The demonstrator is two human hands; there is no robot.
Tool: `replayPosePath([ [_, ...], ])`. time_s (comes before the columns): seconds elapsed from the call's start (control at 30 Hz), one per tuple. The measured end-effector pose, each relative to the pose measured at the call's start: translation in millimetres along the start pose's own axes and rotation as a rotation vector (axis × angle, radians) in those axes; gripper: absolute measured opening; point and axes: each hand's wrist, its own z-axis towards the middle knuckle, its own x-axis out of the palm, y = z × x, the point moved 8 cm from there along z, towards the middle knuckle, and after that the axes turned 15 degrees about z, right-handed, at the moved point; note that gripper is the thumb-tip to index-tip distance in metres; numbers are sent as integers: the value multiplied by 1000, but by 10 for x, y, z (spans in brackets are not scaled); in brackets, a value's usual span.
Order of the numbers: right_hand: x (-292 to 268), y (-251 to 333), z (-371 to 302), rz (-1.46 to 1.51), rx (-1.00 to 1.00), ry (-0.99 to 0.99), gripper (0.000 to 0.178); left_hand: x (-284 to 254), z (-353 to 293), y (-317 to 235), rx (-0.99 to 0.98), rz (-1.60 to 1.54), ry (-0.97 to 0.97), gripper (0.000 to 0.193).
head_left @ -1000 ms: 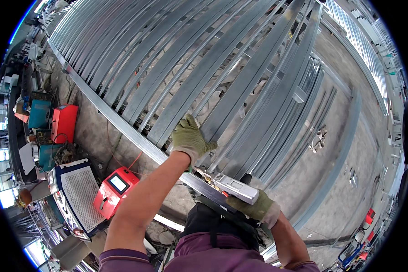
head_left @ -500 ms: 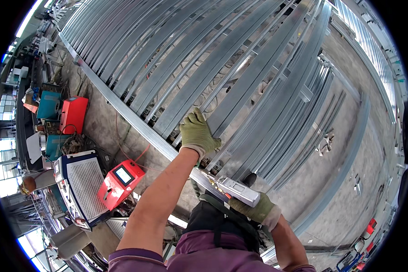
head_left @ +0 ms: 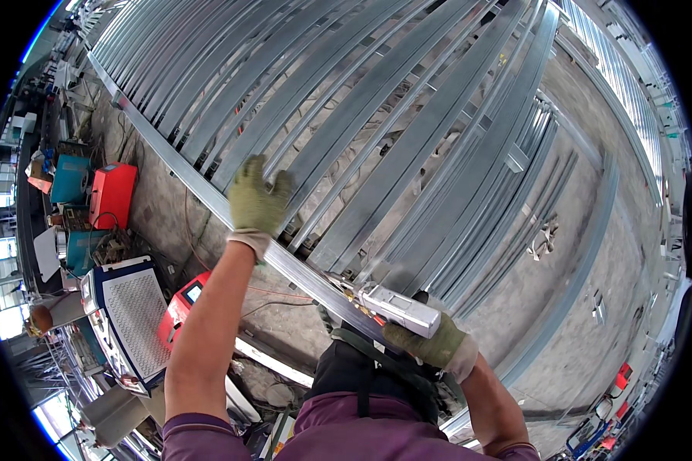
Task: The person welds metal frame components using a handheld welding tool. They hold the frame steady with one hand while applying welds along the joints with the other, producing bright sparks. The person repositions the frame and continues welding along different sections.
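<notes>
My left hand (head_left: 258, 201), in a green work glove, is spread with nothing in it. It is over the near ends of the grey metal bars (head_left: 427, 150), beside the long edge rail (head_left: 207, 198) they meet; whether it touches them I cannot tell. My right hand (head_left: 442, 346), gloved too, is closed around a boxy silver handheld welding gun (head_left: 400, 309) close to my waist. The gun's narrow tip points left toward the near stretch of the rail. Its grip is mostly hidden by the glove.
A red machine with a screen (head_left: 175, 313) is partly behind my left forearm, beside a case with a perforated top (head_left: 136, 307). Farther left stand another red machine (head_left: 113, 194) and teal ones (head_left: 71, 178). Floor at right holds a rag (head_left: 543, 238) and a long bar (head_left: 584, 284).
My left hand has moved left along the rail, its fingers now spread wider. The bars appear shifted leftward in view. My right hand keeps the welding gun in nearly the same place.
</notes>
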Motion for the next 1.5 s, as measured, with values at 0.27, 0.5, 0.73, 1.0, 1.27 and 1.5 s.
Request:
replayPosePath([
  [0.27,226,235,446,-45,46,-39,57,268,42,1121,-127,271,-217,65],
  [0.5,255,395,728,-139,90,-50,64,435,29,1085,-195,322,-138,66],
  [0.73,248,318,977,-106,41,76,68,384,35,1049,-177,353,-144,62],
  [1.0,245,371,1094,-79,18,126,65,348,38,1013,-164,384,-154,59],
  [1.27,225,313,1133,-85,112,167,62,354,33,1011,-169,400,-139,60],
  [1.5,222,221,1192,-137,29,216,66,373,47,1027,-177,350,-120,60],
])
